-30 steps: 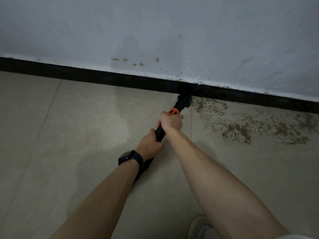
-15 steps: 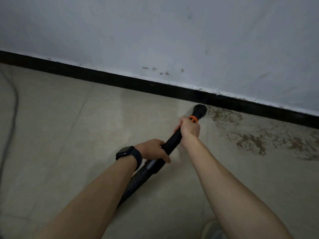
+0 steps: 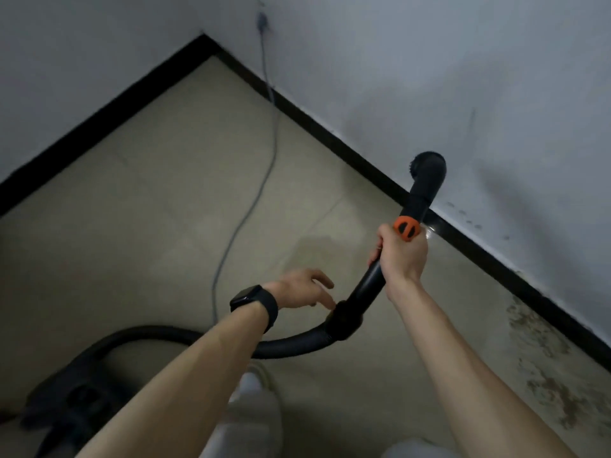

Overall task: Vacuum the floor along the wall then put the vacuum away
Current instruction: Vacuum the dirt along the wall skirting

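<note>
The right hand (image 3: 401, 256) grips the black vacuum wand (image 3: 363, 289), while the left hand (image 3: 297, 289) hovers, fingers loosely open, just left of the hose cuff (image 3: 344, 320).

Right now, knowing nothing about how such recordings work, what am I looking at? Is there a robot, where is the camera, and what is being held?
There is no robot here. These are a person's two bare arms, filmed by one camera worn on the head, looking forward and down. The right hand grips the black vacuum wand just below its orange ring, with the round nozzle raised off the floor in front of the white wall. The left hand, with a black watch on its wrist, is open, its fingers by the hose cuff; whether they touch it is unclear. The hose curves back to the dark vacuum body on the tiled floor. A grey cord runs across the floor and up the wall.
</note>
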Tool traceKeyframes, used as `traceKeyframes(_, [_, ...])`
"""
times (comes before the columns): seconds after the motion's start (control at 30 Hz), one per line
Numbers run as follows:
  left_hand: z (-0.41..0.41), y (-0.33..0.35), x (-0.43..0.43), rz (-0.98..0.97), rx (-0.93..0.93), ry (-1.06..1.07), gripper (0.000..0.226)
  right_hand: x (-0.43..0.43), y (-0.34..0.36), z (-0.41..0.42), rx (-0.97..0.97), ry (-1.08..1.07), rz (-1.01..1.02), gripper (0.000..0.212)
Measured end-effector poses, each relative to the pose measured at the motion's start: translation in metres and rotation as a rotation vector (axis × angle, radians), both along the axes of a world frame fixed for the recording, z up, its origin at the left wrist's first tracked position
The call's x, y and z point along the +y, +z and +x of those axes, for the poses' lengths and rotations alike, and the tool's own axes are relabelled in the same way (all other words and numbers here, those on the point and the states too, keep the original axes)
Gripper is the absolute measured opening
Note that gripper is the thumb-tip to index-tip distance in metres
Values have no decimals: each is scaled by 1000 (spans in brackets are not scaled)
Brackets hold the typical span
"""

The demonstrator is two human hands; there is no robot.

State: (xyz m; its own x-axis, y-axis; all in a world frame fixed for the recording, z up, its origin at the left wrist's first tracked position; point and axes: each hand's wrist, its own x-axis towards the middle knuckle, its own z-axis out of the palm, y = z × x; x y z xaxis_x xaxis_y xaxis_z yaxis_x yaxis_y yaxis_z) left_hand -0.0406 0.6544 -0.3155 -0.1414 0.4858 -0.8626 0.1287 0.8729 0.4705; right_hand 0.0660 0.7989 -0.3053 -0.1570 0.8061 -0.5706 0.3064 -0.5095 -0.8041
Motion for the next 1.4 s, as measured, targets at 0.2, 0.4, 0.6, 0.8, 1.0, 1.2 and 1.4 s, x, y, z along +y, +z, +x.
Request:
traceKeyframes(0.2, [-20,105,-98,-60,174,343,32,-78,117,-46,-9,304,69,25])
traceKeyframes(0.4, [-19,183,-199,-156,344,543,34,-150,193,-69,-27,629,110,24])
traceKeyframes(0.6, [-18,235,-286,-194,498,854,28,-208,243,-93,-12,936,174,24])
traceKeyframes(0.8, [-33,286,-353,-243,700,1166,28,-269,284,-138,-46,1172,230,28])
traceKeyframes(1.0, [-53,317,-436,-305,749,1381,26,-343,306,-184,-102,1471,279,25])
traceKeyframes(1.2, [-58,333,-515,-327,763,1609,19,-415,327,-218,-107,1729,351,20])
traceKeyframes(1.4, [-38,332,-587,-416,883,1788,21,-481,326,-241,-69,1964,397,23])
